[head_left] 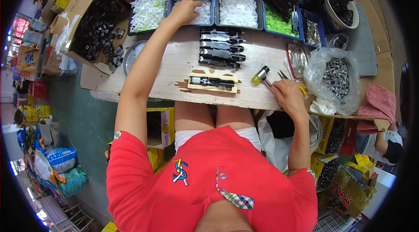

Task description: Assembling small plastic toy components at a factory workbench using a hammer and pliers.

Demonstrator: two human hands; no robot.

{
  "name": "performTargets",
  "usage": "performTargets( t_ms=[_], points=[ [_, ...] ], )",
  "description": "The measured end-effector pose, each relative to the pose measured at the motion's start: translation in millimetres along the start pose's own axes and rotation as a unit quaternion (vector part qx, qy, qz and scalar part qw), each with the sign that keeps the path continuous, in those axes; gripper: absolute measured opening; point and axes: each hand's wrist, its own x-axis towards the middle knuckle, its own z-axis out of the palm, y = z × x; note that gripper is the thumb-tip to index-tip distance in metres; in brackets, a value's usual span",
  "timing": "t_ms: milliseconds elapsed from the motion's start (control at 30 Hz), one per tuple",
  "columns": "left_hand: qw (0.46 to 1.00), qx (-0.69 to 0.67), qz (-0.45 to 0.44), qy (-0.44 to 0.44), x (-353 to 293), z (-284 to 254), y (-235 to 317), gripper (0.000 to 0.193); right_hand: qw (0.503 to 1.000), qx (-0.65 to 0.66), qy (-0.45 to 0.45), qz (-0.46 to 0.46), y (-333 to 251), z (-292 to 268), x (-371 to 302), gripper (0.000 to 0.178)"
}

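Note:
My left hand (pixel 185 10) reaches over the second blue tray (pixel 214 7) from the left, which holds small white parts. Its fingers are bent down together among the parts; whatever is between them is hidden. My right hand (pixel 289 96) rests near the table's front edge, closed round the handle of a small hammer (pixel 261 75) with a yellow and silver head. Beside that hand lies a pointed tool with a yellow handle (pixel 302 90), partly covered. In front of me a pale wooden fixture (pixel 192 86) holds a long black mechanism (pixel 212 82). Several similar black mechanisms (pixel 221 49) lie stacked in a row behind it.
Trays of white pieces (pixel 148 11), white discs (pixel 238 9) and green pieces (pixel 279 24) line the back. A carton of black parts (pixel 102 27) stands left, beside a round metal dish (pixel 131 57). Right are a plastic bag of grey parts (pixel 336 79) and a red cloth (pixel 379 105).

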Motion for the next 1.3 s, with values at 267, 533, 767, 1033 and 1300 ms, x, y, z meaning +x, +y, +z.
performTargets(
  t_ms=[267, 533, 767, 1033, 1300],
  points=[
    [0.995, 0.021, -0.015, -0.092, 10, 21, -41, 0.017, 0.999, 0.044, 0.014, 0.000, 20, 3, -14, 0.010],
    [0.991, 0.082, -0.038, -0.100, 5, 10, -31, 0.016, 0.998, 0.039, 0.041, 0.008, 21, 6, -19, 0.010],
    [0.995, 0.071, -0.050, -0.056, 18, -13, 7, 0.019, 0.996, 0.050, 0.078, -0.003, 35, 5, -30, 0.008],
    [0.986, -0.136, 0.092, -0.042, 77, 11, 110, 0.016, 0.995, 0.040, 0.086, -0.007, 36, 2, -26, 0.008],
    [0.975, 0.025, 0.195, -0.105, 114, 80, 208, 0.015, 0.994, 0.027, 0.094, 0.047, 43, -8, -24, 0.009]
  ],
)
